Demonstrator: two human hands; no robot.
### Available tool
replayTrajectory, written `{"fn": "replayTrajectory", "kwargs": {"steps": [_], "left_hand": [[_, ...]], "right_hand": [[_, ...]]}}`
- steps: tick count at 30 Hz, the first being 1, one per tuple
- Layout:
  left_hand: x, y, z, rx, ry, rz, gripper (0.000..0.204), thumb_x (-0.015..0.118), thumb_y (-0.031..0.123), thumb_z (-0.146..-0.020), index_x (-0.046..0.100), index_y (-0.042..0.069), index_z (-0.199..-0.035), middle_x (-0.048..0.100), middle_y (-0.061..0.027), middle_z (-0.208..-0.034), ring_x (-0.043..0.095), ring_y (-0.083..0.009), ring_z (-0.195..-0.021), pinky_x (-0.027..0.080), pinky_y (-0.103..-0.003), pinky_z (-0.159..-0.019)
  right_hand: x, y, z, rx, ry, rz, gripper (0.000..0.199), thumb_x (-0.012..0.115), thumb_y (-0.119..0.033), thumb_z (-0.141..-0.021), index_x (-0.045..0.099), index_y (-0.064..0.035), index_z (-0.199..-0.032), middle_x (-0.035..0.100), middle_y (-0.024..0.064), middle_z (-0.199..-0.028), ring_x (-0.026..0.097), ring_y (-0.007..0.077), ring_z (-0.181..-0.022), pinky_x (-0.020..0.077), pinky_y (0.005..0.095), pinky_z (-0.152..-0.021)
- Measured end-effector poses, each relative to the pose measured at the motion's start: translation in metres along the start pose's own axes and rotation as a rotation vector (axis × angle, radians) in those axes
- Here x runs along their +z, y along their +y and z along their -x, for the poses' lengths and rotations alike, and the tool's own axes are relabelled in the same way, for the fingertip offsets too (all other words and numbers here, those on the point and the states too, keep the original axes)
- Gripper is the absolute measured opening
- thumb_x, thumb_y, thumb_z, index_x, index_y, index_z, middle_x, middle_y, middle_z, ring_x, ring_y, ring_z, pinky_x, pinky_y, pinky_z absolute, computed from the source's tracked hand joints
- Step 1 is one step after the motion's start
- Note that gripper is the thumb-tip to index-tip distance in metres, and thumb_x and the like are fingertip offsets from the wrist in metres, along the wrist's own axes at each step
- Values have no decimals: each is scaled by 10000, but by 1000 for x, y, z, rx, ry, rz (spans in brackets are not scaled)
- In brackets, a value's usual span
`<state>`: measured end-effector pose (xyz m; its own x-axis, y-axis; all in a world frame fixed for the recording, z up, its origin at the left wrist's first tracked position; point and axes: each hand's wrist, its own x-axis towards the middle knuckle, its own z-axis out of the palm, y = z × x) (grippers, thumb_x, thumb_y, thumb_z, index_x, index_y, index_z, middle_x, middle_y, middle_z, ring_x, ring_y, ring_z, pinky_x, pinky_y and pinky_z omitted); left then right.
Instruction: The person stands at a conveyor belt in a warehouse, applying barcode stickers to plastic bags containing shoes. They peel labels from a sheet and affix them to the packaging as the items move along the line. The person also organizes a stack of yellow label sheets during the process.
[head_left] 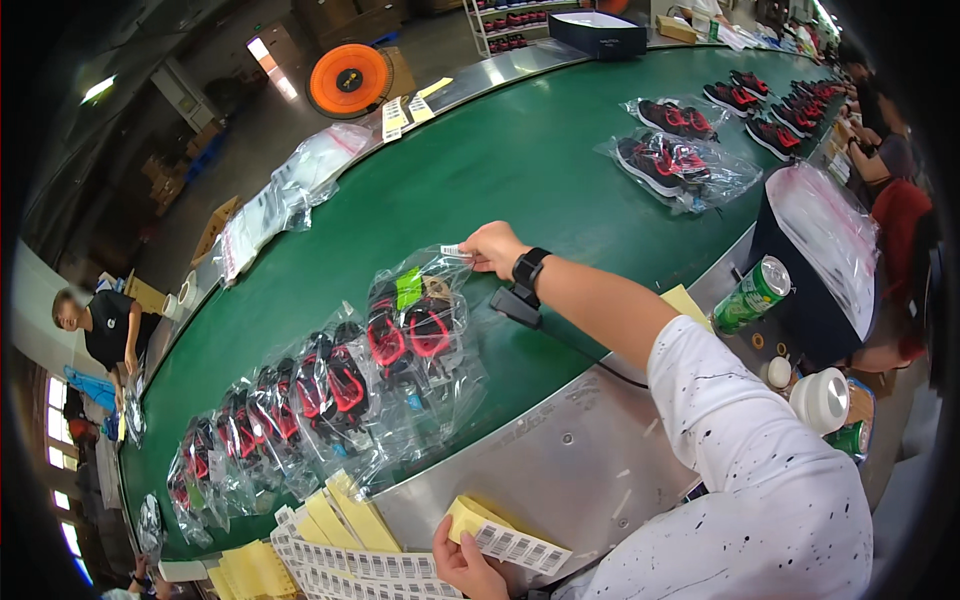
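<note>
My right hand (pixel 493 248) reaches out over the belt, fingers pinched on a small white barcode label (pixel 454 251) at the upper corner of a clear plastic bag (pixel 455 385). Inside that bag lies a pair of black and red shoes (pixel 428 330) with a bright green tag. Low in the view, my left hand (pixel 466 570) grips a yellow-backed strip of barcode labels (pixel 515 546) over the metal edge. More bagged shoes (pixel 270 405) lie in a row to the left of the bag. A black device (pixel 518 306) with a cable hangs by my right wrist.
The green conveyor belt (pixel 430 190) curves across. Further shoes (pixel 770 135) stand at its far right, some bagged (pixel 670 165). Label sheets (pixel 345 570) cover the near metal edge (pixel 540 440). A green can (pixel 755 295) and a box of plastic bags (pixel 815 260) stand right. A co-worker (pixel 115 325) is at left.
</note>
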<state>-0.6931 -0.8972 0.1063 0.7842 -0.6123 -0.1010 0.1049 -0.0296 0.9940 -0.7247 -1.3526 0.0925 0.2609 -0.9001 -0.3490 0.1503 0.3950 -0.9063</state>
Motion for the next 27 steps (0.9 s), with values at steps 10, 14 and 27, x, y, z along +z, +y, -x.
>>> {"fn": "replayTrajectory", "kwargs": {"steps": [10, 14, 27], "left_hand": [[0, 4, 3, -83, -67, -26, 413, 581, 38, -915, 439, -29, -1297, 632, -161, -1054, 619, -218, -909, 505, -304, -796], [8, 15, 2, -93, -64, -104, 402, 568, 55, -928, 442, -1, -1305, 623, -157, -1083, 615, -213, -934, 505, -316, -815], [12, -7, -6, 5, -103, 16, 538, 555, -86, -854, 377, -35, -1359, 612, -180, -1161, 643, -173, -934, 516, -240, -788]], "right_hand": [[-106, -28, -14, -471, 249, 430, 324, 630, 25, -717, 627, 15, -1041, 670, 194, -797, 671, 288, -614, 550, 388, -555], [-207, -96, 8, -815, 816, 1668, 170, 666, -138, -692, 702, -58, -838, 641, 209, -926, 634, 369, -888, 533, 451, -771], [-206, -75, 20, -713, 234, 1584, 218, 525, -67, -792, 569, -19, -1000, 649, 239, -903, 632, 414, -900, 503, 504, -767]]}}
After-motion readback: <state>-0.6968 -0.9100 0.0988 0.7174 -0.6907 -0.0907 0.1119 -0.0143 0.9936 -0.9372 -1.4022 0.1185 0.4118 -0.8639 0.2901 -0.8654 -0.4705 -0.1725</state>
